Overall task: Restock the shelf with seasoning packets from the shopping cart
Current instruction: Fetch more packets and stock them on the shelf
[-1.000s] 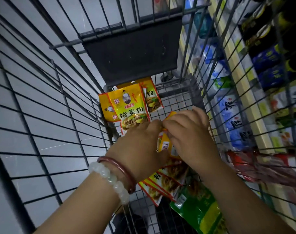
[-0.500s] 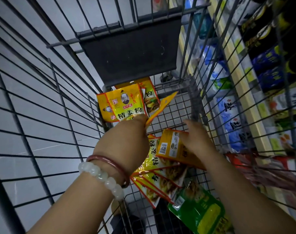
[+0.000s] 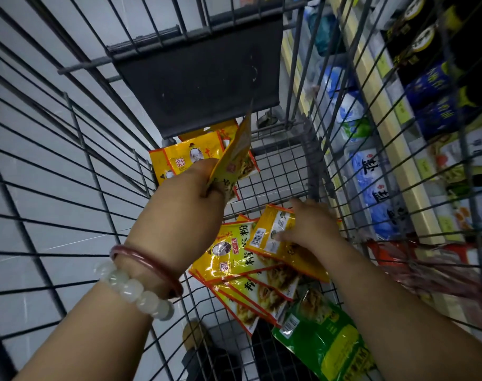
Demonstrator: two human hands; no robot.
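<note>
- Step: gathering stock, still inside the shopping cart (image 3: 69, 149); nothing on the shelf (image 3: 371, 86) yet, my read.
- Left hand (image 3: 184, 204) closed around a yellow seasoning packet (image 3: 234, 158), raised edge-on above the cart floor.
- Right hand (image 3: 308, 229) lower & to the right, fingers pressed on a 2nd yellow packet (image 3: 272, 232), barcode side up; looks gripped, not lifted clear.
- More yellow packets fanned near (image 3: 242, 273), others at far end (image 3: 184, 158); green pouch (image 3: 322, 334) nearest.
- Next, prob: lift rt packet, stack w/ left one, then swing right to shelf, past the wire side.
</note>
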